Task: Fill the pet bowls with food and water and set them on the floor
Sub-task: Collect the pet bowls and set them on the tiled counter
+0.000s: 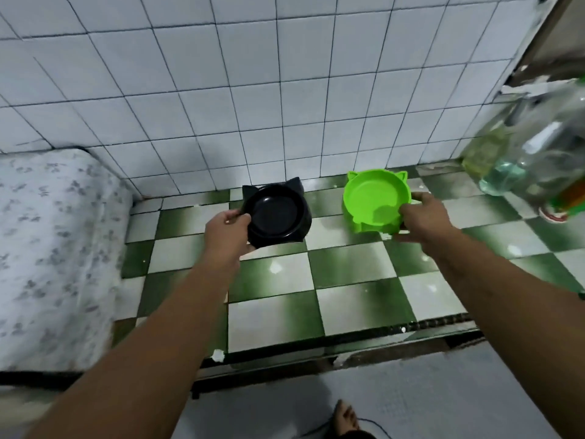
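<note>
Gripping empty black bowl (274,213), green bowl (375,194)

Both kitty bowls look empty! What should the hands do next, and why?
Probably lift the green bowl toward the bottles on the right to pour water. The right hand grips its near rim, the left hand grips the black bowl, and both bowls show bare insides, so filling likely comes before leaving them on the floor.
</note>
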The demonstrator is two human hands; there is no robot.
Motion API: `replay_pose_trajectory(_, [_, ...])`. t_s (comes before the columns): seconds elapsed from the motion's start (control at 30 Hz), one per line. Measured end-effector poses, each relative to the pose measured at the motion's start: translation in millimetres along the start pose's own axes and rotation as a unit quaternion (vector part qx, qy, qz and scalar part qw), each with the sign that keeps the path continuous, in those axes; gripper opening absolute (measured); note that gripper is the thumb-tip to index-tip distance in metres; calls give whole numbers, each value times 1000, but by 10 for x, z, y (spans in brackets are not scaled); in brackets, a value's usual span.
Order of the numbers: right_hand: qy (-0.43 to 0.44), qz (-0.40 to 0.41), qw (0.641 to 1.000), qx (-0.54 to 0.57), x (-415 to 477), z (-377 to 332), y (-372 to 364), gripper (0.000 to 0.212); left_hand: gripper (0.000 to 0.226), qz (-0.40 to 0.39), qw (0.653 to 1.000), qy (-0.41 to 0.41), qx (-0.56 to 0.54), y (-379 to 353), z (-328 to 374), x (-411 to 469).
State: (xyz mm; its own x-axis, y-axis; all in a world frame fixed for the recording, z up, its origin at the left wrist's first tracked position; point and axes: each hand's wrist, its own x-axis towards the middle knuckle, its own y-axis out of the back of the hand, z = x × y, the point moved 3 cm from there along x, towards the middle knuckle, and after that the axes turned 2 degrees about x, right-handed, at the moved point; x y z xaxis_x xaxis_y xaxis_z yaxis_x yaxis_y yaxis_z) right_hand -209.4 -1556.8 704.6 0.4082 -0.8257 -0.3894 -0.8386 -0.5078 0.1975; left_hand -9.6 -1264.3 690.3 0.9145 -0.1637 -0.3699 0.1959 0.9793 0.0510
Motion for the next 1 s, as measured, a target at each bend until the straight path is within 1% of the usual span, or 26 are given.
replay_pose_trajectory(0.13, [-2, -1, 1000, -25, 685, -24, 153, 47, 15, 21, 999, 22, 17, -603, -152, 272])
replay_pose_trajectory(0.27, [0, -1, 998, -60, 1277, 15, 129, 50, 16, 33, 997, 21, 67, -1067, -320, 616])
replay_pose_trajectory(0.4, [5, 3, 996, -87, 1688, 44, 32, 53, 30, 36, 995, 24, 93, -1421, -456, 904])
replay_pose_trajectory(0.47, [7, 3, 994, -105, 1834, 82, -4, 52, 32, 44, 994, 24, 99, -1554, -501, 1006])
replay_pose_trajectory(0.7, [-3, -12, 990, -138, 2120, 243, -85, 45, 43, 67, 988, 1, 141, -1743, -696, 1240])
replay_pose_trajectory(0.87, [0, -10, 988, -155, 2165, 236, -85, 39, 34, 91, 984, -10, 155, -1786, -667, 1216])
replay_pose_trajectory(1.0, [17, -5, 981, -193, 2185, 243, -92, 30, 36, 101, 964, -40, 241, -1820, -623, 1198])
